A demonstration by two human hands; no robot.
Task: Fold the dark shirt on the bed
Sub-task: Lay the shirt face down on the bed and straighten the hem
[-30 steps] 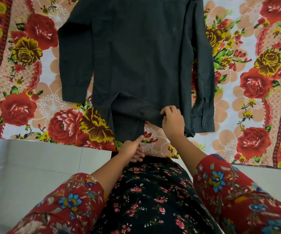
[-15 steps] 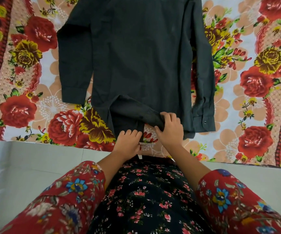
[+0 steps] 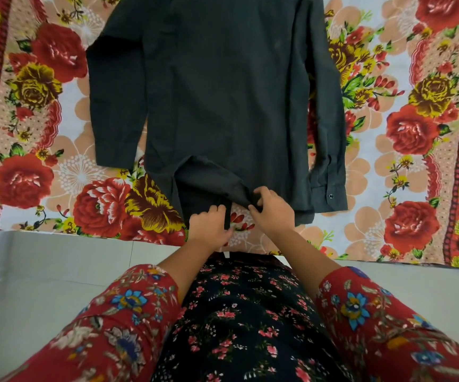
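The dark shirt (image 3: pixel 222 92) lies spread flat on the bed, with a long sleeve down each side and its hem toward me. Part of the hem is turned up in a rumpled flap near the middle. My left hand (image 3: pixel 209 226) pinches the lower hem edge just left of the middle. My right hand (image 3: pixel 273 213) grips the folded-up part of the hem a little to the right. The two hands are close together at the near edge of the bed. The shirt's collar end is out of view at the top.
A floral bedsheet (image 3: pixel 57 175) with red and yellow roses covers the bed. Its near edge meets a pale tiled floor (image 3: pixel 57 271). My red flowered sleeves and dark flowered clothing fill the bottom of the view. The shirt's right cuff (image 3: pixel 330 198) shows a button.
My left hand has moved up from the bed edge and taken hold of the hem. My right hand has shifted slightly lower, still gripping the hem fold.
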